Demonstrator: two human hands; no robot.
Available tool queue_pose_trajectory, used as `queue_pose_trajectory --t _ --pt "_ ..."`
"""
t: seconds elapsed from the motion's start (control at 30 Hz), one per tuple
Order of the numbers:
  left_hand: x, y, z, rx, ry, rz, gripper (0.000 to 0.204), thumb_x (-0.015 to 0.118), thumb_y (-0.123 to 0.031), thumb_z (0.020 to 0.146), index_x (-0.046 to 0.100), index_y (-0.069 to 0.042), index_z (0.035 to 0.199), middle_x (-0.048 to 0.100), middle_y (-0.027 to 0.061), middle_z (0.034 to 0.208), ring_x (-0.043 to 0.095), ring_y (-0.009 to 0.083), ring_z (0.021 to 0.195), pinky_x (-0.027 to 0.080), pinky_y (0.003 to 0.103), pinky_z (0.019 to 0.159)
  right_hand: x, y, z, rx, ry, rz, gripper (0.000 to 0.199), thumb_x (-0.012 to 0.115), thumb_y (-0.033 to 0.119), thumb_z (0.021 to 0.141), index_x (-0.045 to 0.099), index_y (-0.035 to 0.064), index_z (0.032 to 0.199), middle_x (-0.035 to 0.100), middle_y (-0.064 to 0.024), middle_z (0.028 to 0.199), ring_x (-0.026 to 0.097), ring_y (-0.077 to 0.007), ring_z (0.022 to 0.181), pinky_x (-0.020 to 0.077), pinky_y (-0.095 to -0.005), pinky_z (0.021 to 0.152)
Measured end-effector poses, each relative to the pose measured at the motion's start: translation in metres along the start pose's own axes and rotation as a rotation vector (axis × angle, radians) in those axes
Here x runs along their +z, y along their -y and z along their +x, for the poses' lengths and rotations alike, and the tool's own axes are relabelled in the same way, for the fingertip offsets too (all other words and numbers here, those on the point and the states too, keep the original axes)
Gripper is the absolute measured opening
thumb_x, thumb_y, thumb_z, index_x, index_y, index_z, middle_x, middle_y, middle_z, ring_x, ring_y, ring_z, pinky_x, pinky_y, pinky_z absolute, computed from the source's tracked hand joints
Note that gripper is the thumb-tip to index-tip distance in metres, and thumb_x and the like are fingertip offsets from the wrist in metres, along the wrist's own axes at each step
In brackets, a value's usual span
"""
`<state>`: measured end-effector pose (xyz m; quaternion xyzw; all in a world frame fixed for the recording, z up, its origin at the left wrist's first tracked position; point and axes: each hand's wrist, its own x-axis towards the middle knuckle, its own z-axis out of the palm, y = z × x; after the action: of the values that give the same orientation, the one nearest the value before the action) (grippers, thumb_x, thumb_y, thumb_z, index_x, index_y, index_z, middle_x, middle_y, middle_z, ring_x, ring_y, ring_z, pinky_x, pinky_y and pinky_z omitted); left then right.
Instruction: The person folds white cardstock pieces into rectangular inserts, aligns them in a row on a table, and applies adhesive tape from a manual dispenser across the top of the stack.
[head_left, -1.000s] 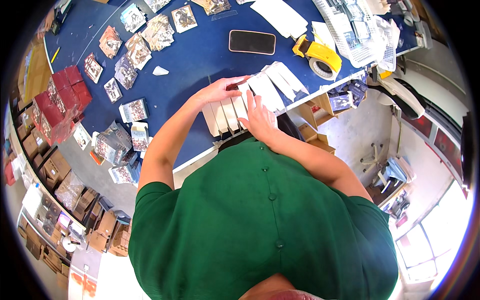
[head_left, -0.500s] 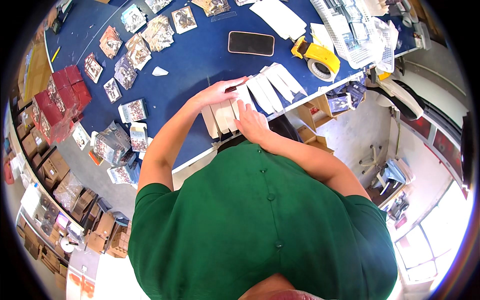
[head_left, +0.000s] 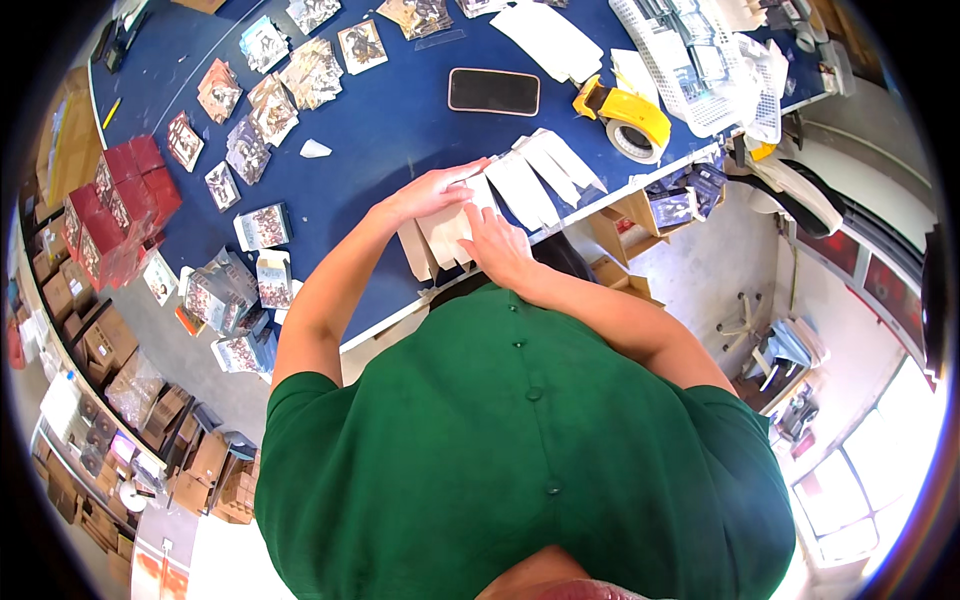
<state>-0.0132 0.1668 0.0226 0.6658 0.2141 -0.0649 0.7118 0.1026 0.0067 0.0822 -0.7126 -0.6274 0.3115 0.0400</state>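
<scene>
The person is bending over the blue table (head_left: 400, 120) and working on flat white cartons (head_left: 520, 185) lying in a row at its near edge. The left hand (head_left: 425, 195) is resting open, palm down, on the carton nearest to the body, its fingers stretched flat. The right hand (head_left: 497, 245) is also pressing open on that carton, just beside the left one. Compared with the earlier frame, both hands are staying on the same carton; the right hand has moved slightly nearer to the table's edge. The black phone (head_left: 493, 91) and the yellow tape dispenser (head_left: 625, 115), farther along the table, are unchanged.
</scene>
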Motion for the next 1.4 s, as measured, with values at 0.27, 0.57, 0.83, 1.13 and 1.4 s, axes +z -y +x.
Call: queue_pose_trajectory --t 0.27,0.57,0.83,1.13,1.4 --pt "0.002 -0.017 0.004 0.05 -0.115 0.274 0.064 0.063 -0.028 0.093 0.039 -0.01 0.149 0.048 0.012 0.148 0.051 0.0287 0.131 0.04 0.037 0.109 -0.032 -0.057 -0.005 0.048 -0.407 -0.012 0.052 0.076 0.018 0.079 0.053 0.0036 0.123 0.054 -0.0147 0.12 0.055 -0.0345 0.109 0.0464 -0.0449 0.088" --pt "0.018 -0.01 0.028 0.067 -0.166 0.29 0.062 0.059 -0.038 0.098 0.038 -0.013 0.15 0.049 0.0145 0.147 0.052 0.032 0.129 0.044 0.038 0.104 -0.015 -0.062 0.006 0.045 -0.368 0.278 0.058 0.076 0.008 0.078 0.048 0.005 0.129 0.047 -0.0218 0.13 0.055 -0.0441 0.113 0.0512 -0.0461 0.09" --pt "0.017 -0.017 0.032 -0.03 -0.125 0.218 0.059 0.058 -0.033 0.099 0.038 -0.014 0.151 0.048 0.014 0.147 0.051 0.0302 0.131 0.042 0.038 0.107 -0.033 -0.077 0.005 -0.036 -0.386 0.152 0.039 0.067 0.006 0.084 0.057 0.005 0.122 0.058 -0.0157 0.118 0.061 -0.0366 0.104 0.0529 -0.0447 0.085" --pt "0.019 -0.029 0.044 -0.008 -0.061 0.217 0.065 0.06 -0.024 0.098 0.029 -0.015 0.155 0.041 0.0123 0.154 0.045 0.0296 0.136 0.039 0.037 0.109 -0.014 -0.082 0.004 -0.023 -0.451 0.011 0.041 0.061 0.004 0.081 0.056 0.0014 0.122 0.061 -0.0137 0.111 0.061 -0.0301 0.097 0.0522 -0.0389 0.084" --pt "0.03 -0.013 0.049 0.05 -0.188 0.262 0.065 0.059 -0.03 0.098 0.03 -0.013 0.154 0.044 0.0137 0.151 0.049 0.0302 0.133 0.04 0.038 0.108 -0.017 -0.079 0.007 -0.09 -0.457 0.161 0.049 0.07 0.007 0.082 0.054 -0.0044 0.127 0.058 -0.0195 0.123 0.058 -0.0344 0.104 0.0516 -0.0413 0.087"
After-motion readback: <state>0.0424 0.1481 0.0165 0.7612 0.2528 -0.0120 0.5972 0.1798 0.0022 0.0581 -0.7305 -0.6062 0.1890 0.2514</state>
